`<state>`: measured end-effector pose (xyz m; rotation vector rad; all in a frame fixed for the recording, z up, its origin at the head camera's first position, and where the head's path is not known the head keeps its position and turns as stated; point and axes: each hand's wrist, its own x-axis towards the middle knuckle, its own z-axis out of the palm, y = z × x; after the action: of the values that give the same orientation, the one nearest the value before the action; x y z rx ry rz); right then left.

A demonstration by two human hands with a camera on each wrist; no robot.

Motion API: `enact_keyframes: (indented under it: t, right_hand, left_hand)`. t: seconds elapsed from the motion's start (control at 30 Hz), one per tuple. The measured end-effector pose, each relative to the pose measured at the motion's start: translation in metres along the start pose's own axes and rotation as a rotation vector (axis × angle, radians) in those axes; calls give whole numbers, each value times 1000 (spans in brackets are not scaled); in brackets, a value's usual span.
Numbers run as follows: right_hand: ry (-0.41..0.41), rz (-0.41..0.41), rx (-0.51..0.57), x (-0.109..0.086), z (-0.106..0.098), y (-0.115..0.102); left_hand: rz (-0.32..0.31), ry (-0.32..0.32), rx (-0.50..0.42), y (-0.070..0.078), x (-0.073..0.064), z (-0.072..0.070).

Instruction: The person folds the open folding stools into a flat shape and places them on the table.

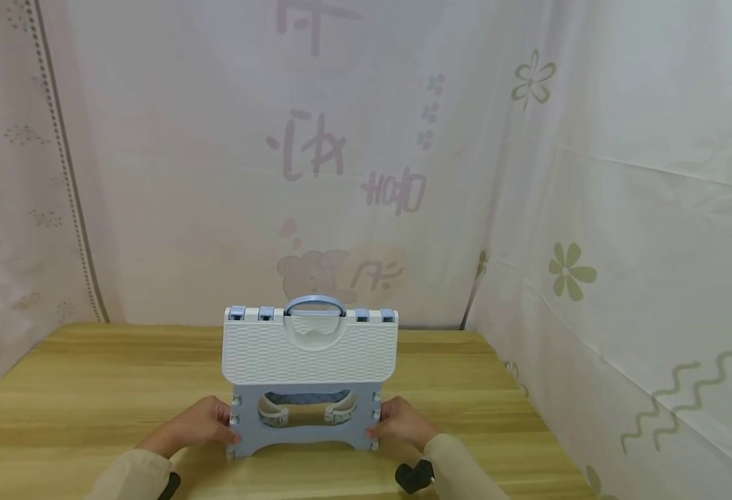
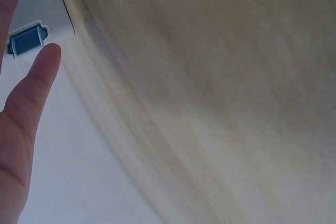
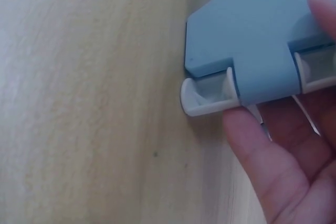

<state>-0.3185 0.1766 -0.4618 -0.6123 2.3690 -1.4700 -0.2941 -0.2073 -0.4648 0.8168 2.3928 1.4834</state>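
Note:
A white and light-blue folding step stool (image 1: pixel 310 347) stands on the table in the head view, its white top panel tilted down toward me and a blue leg panel below. My left hand (image 1: pixel 200 422) holds the leg's lower left edge, thumb in front. On the opposite edge, my right hand (image 1: pixel 406 422) grips with the thumb in front too. The right wrist view shows fingers (image 3: pixel 262 156) along the hinged side of the blue leg panel (image 3: pixel 247 40). In the left wrist view, a fingertip (image 2: pixel 47 59) lies beside a blue hinge piece (image 2: pixel 27 40) on a white part.
The wood-grain table (image 1: pixel 460 403) spreads around the stool. Behind it hangs a pale printed curtain (image 1: pixel 216 173), and another curtain with green flowers (image 1: pixel 641 243) closes off the right side. A blue carry handle (image 1: pixel 314 301) arches above the stool's top edge.

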Motion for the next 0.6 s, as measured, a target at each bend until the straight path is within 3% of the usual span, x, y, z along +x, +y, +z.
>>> enact_keyframes:
  t: [0.33, 0.6]
  right_hand:
    - [14, 1, -12, 1, 0, 0]
    - [8, 6, -19, 2, 0, 2]
  left_hand:
    - [8, -14, -16, 1, 2, -2]
    - [-22, -15, -34, -2, 2, -1]
